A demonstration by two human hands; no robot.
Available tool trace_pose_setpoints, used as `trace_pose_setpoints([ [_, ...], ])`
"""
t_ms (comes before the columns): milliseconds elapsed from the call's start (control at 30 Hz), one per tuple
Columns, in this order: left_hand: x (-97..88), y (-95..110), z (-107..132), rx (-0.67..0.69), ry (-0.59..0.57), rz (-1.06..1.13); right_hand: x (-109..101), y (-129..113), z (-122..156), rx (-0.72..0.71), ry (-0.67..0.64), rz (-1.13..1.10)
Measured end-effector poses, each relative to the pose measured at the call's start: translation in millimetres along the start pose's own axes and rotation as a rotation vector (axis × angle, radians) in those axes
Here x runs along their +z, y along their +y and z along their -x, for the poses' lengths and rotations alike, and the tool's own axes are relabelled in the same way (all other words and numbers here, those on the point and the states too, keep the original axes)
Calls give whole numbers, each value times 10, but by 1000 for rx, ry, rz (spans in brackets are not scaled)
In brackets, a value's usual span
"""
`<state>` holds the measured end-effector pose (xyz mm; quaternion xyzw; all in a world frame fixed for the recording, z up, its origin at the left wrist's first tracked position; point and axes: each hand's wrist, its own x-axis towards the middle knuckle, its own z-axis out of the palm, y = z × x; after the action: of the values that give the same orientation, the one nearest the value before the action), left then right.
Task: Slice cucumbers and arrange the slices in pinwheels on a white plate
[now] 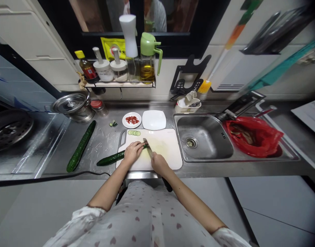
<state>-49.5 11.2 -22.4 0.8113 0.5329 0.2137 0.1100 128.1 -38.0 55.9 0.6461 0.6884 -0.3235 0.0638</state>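
Observation:
My left hand (pixel 133 151) presses a long green cucumber (pixel 111 159) onto the white cutting board (pixel 167 161), its fingers curled near the cut end. In my right hand (pixel 159 164) is a kitchen knife (pixel 148 146), the blade against that end of the cucumber. Several pale round cucumber slices (pixel 134 132) lie overlapped at the board's far left corner. Behind the board stand a small white plate (pixel 124 124) with chopped red pieces on it and a white square plate (pixel 154 120). A second whole cucumber (pixel 81 146) rests on the counter to the left.
Small cucumber ends (pixel 113 123) lie behind the board. A steel pot (pixel 74 106) and a red-lidded jar (pixel 99 107) stand back left. To the right are the sink (pixel 205 137) and a red plastic bag (pixel 255 137). A wall rack (pixel 121 84) carries bottles and seasoning jars.

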Motion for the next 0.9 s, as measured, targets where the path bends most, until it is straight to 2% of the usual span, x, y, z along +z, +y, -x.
trace_pose_setpoints([
  [433, -2, -10, -2, 2, -10, 29, -23, -71, -207, -11, 26, -1],
  [767, -20, 13, 0, -11, -8, 18, 27, 16, -7, 5, -19, 15],
  [900, -13, 4, 1, -7, -12, 27, 10, 1, -32, -1, -13, 12],
])
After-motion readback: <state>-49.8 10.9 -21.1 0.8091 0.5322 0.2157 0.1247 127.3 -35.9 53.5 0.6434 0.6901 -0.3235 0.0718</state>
